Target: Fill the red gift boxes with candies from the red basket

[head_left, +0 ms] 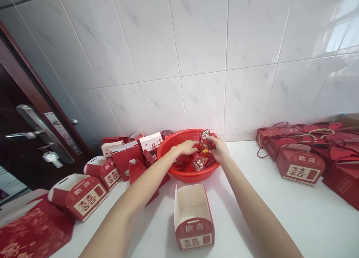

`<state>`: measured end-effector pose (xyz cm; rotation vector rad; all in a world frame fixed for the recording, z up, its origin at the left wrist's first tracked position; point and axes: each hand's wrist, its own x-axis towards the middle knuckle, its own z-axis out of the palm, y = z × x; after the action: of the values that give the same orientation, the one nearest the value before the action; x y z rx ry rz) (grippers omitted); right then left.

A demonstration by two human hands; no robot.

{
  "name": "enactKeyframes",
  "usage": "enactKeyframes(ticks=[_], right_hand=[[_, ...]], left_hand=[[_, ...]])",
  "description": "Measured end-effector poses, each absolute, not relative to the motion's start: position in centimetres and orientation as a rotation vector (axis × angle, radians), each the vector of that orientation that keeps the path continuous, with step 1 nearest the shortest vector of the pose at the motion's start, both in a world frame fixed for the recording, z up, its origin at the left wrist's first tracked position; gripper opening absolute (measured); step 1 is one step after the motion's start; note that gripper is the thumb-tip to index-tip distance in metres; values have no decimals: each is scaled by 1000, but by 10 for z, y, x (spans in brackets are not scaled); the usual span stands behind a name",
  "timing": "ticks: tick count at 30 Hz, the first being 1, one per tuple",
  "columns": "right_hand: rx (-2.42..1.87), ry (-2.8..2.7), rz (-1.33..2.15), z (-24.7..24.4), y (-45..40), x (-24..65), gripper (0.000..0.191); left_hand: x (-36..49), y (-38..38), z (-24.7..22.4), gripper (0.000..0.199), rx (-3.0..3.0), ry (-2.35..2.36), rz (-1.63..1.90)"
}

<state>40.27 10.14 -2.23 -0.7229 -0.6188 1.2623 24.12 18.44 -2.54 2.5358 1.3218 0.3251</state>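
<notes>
A red plastic basket [188, 178] stands against the tiled wall, with shiny red candy packets [199, 161] heaped mostly on its right side. My left hand [185, 148] reaches over the basket's middle, fingers curled down at the packets; what they grip, if anything, is hidden. At the right rim, my right hand [220, 148] pinches a dark red candy packet [206, 135] with white lettering. In front of the basket sits an open-topped red gift box [194, 228] with a cream inside, nothing visible in it.
Open red gift boxes [81, 198] and paper bags [127, 158] line the left side of the white table [238, 213]. Closed red boxes [300, 164] with cord handles crowd the right. A dark door [25, 138] with keys in its lock stands at far left.
</notes>
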Motion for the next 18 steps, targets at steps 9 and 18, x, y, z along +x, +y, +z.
enactKeyframes(ticks=[9, 18], right_hand=[[-719, -543, 1260, -20, 104, 402, 22], [-705, -520, 1263, -21, 104, 402, 23]], left_hand=[[262, 199, -26, 24, 2496, 1428, 433], [264, 187, -35, 21, 2372, 1314, 463]])
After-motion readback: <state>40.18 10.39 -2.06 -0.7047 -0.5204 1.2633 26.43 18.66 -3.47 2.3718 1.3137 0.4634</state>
